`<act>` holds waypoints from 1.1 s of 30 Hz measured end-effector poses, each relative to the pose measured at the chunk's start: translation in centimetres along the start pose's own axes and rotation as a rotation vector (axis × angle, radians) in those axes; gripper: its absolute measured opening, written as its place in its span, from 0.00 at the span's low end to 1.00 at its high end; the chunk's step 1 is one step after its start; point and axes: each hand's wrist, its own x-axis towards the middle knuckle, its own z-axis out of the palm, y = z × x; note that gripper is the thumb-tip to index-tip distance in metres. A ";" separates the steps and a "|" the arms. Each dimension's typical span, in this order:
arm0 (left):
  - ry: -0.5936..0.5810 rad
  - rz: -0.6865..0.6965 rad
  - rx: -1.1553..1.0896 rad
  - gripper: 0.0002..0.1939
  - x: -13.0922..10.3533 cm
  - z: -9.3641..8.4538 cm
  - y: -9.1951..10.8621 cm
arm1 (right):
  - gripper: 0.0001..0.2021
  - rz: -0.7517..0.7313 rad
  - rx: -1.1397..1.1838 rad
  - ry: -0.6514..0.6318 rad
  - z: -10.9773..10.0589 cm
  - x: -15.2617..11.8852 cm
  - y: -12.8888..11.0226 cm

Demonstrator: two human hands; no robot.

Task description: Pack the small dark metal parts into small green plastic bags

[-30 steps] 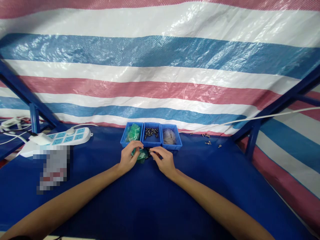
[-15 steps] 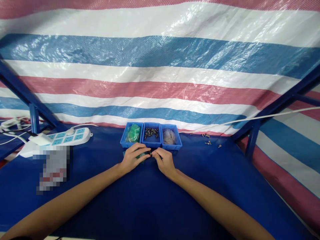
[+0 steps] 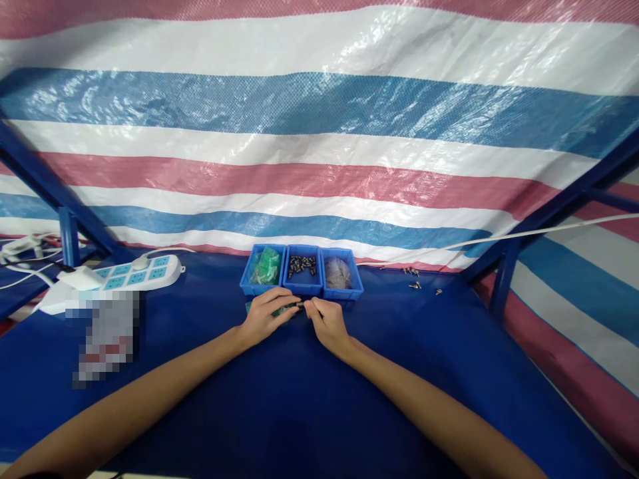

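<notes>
My left hand point(image 3: 263, 318) is closed in a pinch on a small dark metal-looking part point(image 3: 300, 305), too small to identify. A green plastic piece point(image 3: 285, 309), partly hidden, shows under and between its fingers. My right hand point(image 3: 327, 323) is also pinched, its thumb and forefinger meeting the right end of that dark part; whatever sits between these fingertips is hidden. Just beyond both hands stand three blue bins in a row: the left bin point(image 3: 243, 287) holds a green plastic bag, the middle bin point(image 3: 303, 290) small dark fittings, the right bin point(image 3: 344, 293) a clear bag.
Several small metal pieces point(image 3: 415, 285) lie on the blue table point(image 3: 299, 399) at the back right. A white power strip point(image 3: 150, 274) with plugs and cables is on the left, beside a blurred-out item point(image 3: 112, 332). A striped tarp point(image 3: 319, 146) hangs behind.
My right fingertips have shifted very slightly to the right, so a little more of the dark part shows between the hands. The bins and loose pieces stay put.
</notes>
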 end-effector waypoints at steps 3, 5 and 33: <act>-0.012 -0.096 -0.009 0.10 0.0 -0.1 -0.2 | 0.15 0.020 0.026 0.028 -0.1 0.0 -0.2; -0.023 -0.126 -0.024 0.10 0.0 -0.1 -0.4 | 0.10 0.016 0.050 0.045 -0.2 -0.1 -0.3; -0.114 -0.093 -0.082 0.09 0.3 -0.1 -0.1 | 0.06 -0.023 0.073 0.034 -0.1 -0.1 -0.3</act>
